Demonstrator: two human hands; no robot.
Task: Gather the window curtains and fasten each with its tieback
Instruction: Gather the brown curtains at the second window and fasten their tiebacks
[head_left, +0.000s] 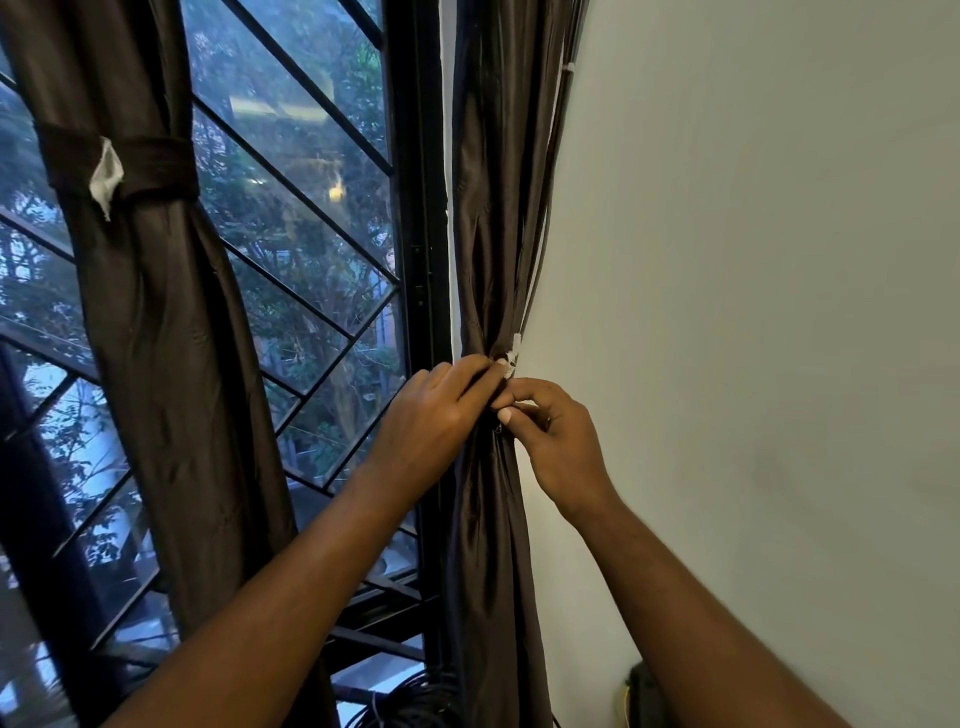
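A dark brown curtain (498, 218) hangs bunched against the wall at the right of the window. My left hand (436, 410) wraps around its gathered waist. My right hand (550, 436) pinches at the same spot, beside a small white tab (514, 353) of the tieback. The tieback's band is mostly hidden under my fingers. A second brown curtain (171, 322) at the left is gathered and bound by its brown tieback (124, 166), which shows a white patch (106, 176).
The window (311, 218) has a black frame and a diagonal metal grille, with trees outside. A pale wall (753, 312) fills the right side. Coiled black cables (415, 696) lie at the curtain's foot, and a dark object (641, 691) sits low on the wall.
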